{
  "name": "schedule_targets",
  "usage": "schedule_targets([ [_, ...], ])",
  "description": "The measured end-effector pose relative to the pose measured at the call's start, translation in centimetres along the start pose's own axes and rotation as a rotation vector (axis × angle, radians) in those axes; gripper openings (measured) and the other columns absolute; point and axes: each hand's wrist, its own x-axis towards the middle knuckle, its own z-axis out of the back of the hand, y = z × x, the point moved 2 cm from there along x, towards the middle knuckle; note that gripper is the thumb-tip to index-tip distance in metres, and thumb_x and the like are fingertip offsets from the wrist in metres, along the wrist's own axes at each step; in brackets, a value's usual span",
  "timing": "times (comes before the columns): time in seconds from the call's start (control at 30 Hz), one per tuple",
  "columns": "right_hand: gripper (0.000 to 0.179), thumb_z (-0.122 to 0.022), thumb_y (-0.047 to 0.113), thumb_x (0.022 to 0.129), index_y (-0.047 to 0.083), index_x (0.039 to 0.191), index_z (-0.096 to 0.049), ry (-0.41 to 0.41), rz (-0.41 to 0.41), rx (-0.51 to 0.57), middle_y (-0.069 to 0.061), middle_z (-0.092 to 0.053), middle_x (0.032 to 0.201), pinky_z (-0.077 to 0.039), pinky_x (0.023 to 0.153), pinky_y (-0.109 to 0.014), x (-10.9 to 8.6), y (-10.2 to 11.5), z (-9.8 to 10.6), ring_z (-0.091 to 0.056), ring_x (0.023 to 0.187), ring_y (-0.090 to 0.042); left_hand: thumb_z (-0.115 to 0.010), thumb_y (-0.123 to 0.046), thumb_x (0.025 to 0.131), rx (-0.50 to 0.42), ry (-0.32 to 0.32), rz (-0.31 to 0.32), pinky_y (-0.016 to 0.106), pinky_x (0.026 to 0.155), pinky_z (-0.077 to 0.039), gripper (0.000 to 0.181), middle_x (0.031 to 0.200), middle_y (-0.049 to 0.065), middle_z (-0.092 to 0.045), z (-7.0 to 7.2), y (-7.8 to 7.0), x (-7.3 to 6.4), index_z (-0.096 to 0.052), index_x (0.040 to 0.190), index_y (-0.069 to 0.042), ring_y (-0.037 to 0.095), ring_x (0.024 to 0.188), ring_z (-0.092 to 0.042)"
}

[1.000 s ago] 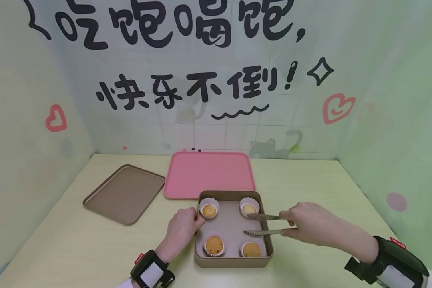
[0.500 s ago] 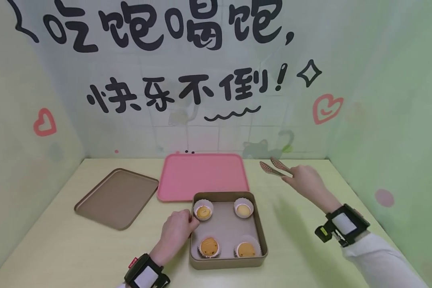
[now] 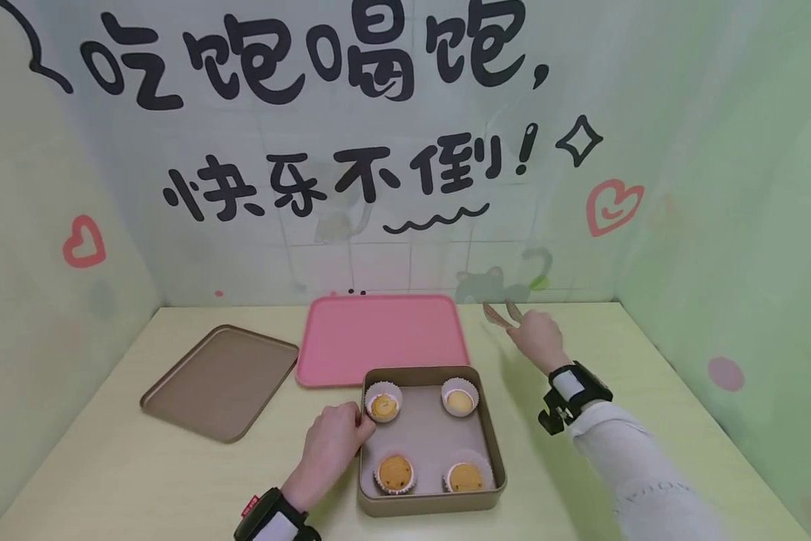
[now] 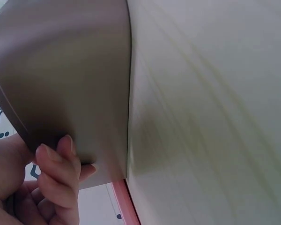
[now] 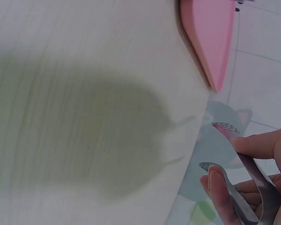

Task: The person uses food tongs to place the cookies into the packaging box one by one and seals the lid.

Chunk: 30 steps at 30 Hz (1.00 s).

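Note:
My left hand (image 3: pixel 334 443) grips the left wall of a deep bronze baking pan (image 3: pixel 432 505), thumb over the rim; in the left wrist view its fingertips press the pan's outer side. Inside, small cakes in white paper cups sit near the corners: a back-left cake (image 3: pixel 384 406), a back-right cake (image 3: pixel 460 401), a front-left cake (image 3: pixel 395 473) and a front-right cake (image 3: pixel 465 477). Beyond the pan, at the table's back right, my right hand (image 3: pixel 539 340) holds metal tongs (image 3: pixel 497 315) in the air. Their perforated tips are spread apart with nothing between them.
Behind the pan lies a pink tray (image 3: pixel 385 338), close to its back edge. A flat bronze tray (image 3: pixel 222 383) rests at the left, its corner by the pink one. A printed curtain (image 3: pixel 378 255) rises behind the table (image 3: pixel 554 466).
My right hand has lifted the tongs out from over the pan and carried them away to the back right. The left hand keeps its grip on the pan; the head view has shifted slightly.

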Motion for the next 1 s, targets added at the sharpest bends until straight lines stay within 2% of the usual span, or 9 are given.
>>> schedule_targets([
  [0.07, 0.025, -0.063, 0.021, 0.082, 0.001, 0.067, -0.059, 0.007, -0.055, 0.027, -0.008, -0.047, 0.052, -0.040, 0.038, -0.035, 0.2, 0.0, -0.6, -0.049, 0.045, -0.021, -0.058, -0.014, 0.074, 0.000, -0.004, -0.005, 0.024, 0.038, -0.024, 0.031, 0.045, -0.008, -0.031, 0.0, 0.0, 0.0, -0.036, 0.053, -0.013, 0.008, 0.040, -0.034],
  [0.1, 0.032, -0.063, 0.021, 0.081, 0.002, 0.058, -0.053, 0.003, -0.119, 0.073, -0.009, -0.049, 0.053, -0.041, 0.040, -0.037, 0.3, 0.0, -0.8, -0.051, 0.046, -0.024, -0.058, -0.014, 0.074, -0.001, -0.005, -0.007, 0.024, 0.038, -0.024, 0.031, 0.045, -0.008, -0.031, 0.0, 0.0, 0.0, -0.036, 0.053, -0.013, 0.008, 0.040, -0.034],
  [0.17, 0.032, -0.062, 0.020, 0.081, 0.003, 0.057, -0.051, 0.008, -0.154, 0.094, -0.012, -0.052, 0.056, -0.043, 0.042, -0.039, 0.4, 0.1, -1.2, -0.054, 0.050, -0.028, -0.058, -0.013, 0.074, -0.002, -0.007, -0.010, 0.024, 0.037, -0.024, 0.031, 0.045, -0.008, -0.031, 0.0, 0.0, 0.0, -0.036, 0.053, -0.013, 0.007, 0.039, -0.034],
  [0.47, 0.028, -0.057, 0.018, 0.080, 0.001, 0.058, -0.052, 0.011, -0.199, 0.081, -0.019, -0.056, 0.064, -0.044, 0.046, -0.044, 0.4, 0.0, -2.9, -0.057, 0.059, -0.036, -0.057, -0.014, 0.075, -0.002, -0.009, -0.019, 0.024, 0.038, -0.023, 0.030, 0.045, -0.008, -0.031, 0.0, 0.0, -0.1, -0.037, 0.052, -0.013, 0.007, 0.040, -0.033],
  [0.63, 0.025, -0.055, 0.017, 0.079, 0.001, 0.061, -0.052, 0.019, -0.223, 0.028, -0.021, -0.057, 0.069, -0.043, 0.048, -0.046, 0.6, 0.3, -3.3, -0.058, 0.063, -0.037, -0.058, -0.014, 0.076, -0.001, -0.012, -0.013, 0.024, 0.037, -0.024, 0.032, 0.044, -0.008, -0.032, 0.2, 0.1, 0.0, -0.037, 0.052, -0.013, 0.007, 0.039, -0.034],
  [0.77, 0.025, -0.057, 0.017, 0.080, 0.000, 0.061, -0.053, 0.019, -0.205, -0.017, -0.021, -0.057, 0.068, -0.042, 0.047, -0.045, 0.5, 0.3, -3.9, -0.058, 0.063, -0.035, -0.059, -0.015, 0.076, 0.002, -0.011, -0.010, 0.024, 0.037, -0.025, 0.032, 0.045, -0.007, -0.033, 0.2, 0.0, 0.0, -0.037, 0.053, -0.013, 0.008, 0.040, -0.034],
  [1.0, 0.030, -0.060, 0.020, 0.077, 0.005, 0.055, -0.048, 0.025, -0.185, -0.030, -0.016, -0.053, 0.062, -0.041, 0.046, -0.043, -0.2, 0.3, -4.7, -0.056, 0.060, -0.033, -0.058, -0.015, 0.075, 0.011, -0.012, -0.003, 0.024, 0.038, -0.024, 0.031, 0.045, -0.008, -0.031, 0.2, 0.0, -0.1, -0.037, 0.052, -0.013, 0.008, 0.040, -0.033],
])
